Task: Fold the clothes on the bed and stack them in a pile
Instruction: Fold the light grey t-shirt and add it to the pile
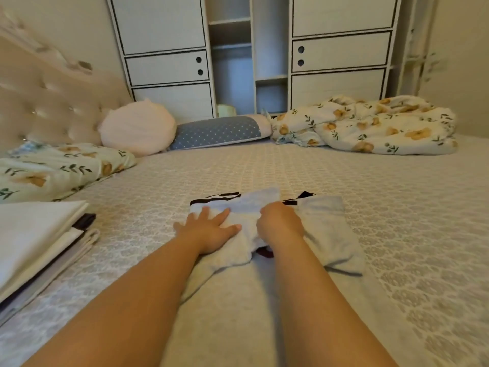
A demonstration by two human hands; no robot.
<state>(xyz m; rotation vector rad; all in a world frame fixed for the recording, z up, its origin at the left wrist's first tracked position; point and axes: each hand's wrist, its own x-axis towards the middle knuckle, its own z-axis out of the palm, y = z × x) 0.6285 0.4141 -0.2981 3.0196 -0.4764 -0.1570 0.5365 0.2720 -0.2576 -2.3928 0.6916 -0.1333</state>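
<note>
A pale blue garment (325, 234) with dark trim at its far edge lies on the bed (264, 168) in front of me, partly folded. My left hand (211, 229) rests flat on its left part, fingers spread. My right hand (279, 223) is curled at the middle of the garment and grips a fold of its fabric. A stack of folded clothes (34, 239), white on top with dark layers beneath, sits at the bed's left edge.
A crumpled floral duvet (370, 125) lies at the far right. A floral pillow (53, 168), a round pink cushion (137, 127) and a blue dotted bolster (219, 132) line the far left. A white wardrobe (251, 49) stands behind the bed.
</note>
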